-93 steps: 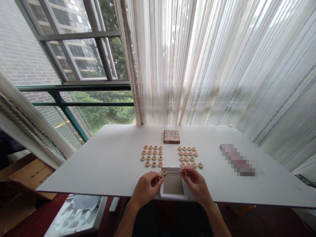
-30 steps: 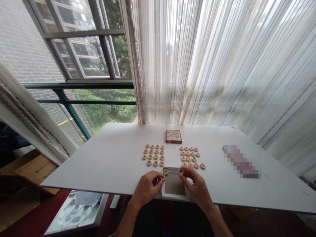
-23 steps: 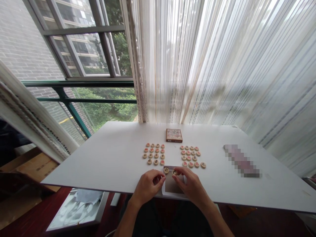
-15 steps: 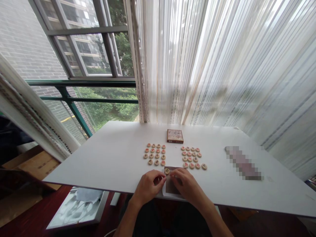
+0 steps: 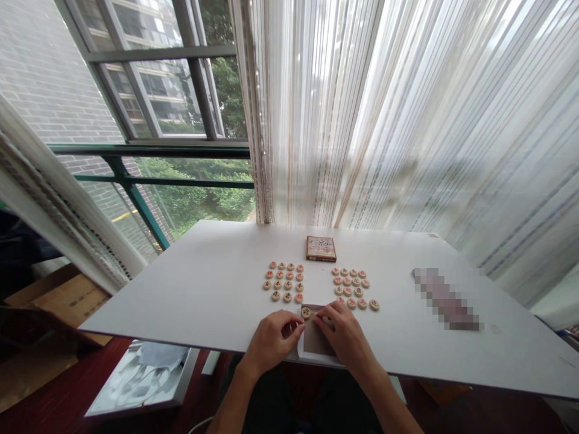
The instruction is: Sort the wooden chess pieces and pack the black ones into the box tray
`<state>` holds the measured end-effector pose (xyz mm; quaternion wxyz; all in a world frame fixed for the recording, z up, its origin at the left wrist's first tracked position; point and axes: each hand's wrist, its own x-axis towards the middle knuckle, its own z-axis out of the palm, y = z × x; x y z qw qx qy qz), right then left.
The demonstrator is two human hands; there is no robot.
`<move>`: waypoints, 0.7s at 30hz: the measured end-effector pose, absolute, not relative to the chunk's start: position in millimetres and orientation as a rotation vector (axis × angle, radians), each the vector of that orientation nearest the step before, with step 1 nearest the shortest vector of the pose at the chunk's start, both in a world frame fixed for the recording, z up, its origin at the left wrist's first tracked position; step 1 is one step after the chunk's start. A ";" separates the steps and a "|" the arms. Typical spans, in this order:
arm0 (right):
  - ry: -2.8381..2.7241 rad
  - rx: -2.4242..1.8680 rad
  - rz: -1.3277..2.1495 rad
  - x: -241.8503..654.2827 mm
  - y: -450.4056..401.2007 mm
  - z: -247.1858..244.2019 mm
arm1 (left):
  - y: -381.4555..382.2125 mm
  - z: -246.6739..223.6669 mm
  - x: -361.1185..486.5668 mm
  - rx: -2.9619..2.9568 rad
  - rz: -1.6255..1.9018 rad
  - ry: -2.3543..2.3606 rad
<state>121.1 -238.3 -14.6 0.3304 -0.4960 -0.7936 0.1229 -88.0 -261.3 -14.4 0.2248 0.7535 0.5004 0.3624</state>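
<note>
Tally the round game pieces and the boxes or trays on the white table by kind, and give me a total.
Round pieces: 31 visible
Open tray: 1
Printed box or lid: 1
Total: 33
Any piece hidden by the right hand isn't counted.

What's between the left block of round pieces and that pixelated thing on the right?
A second block of round pieces, marked red or black, on the white tabletop; the head view shows it.
</note>
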 end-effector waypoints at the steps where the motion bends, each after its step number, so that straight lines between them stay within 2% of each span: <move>1: -2.072 -1.312 0.298 120.8 -238.1 -15.2 | -261.1 -14.3 -88.0 2.080 1.000 1.382; 21: -2.156 -1.391 0.136 116.4 -245.1 -12.1 | -261.3 -14.6 -87.0 2.081 1.004 1.385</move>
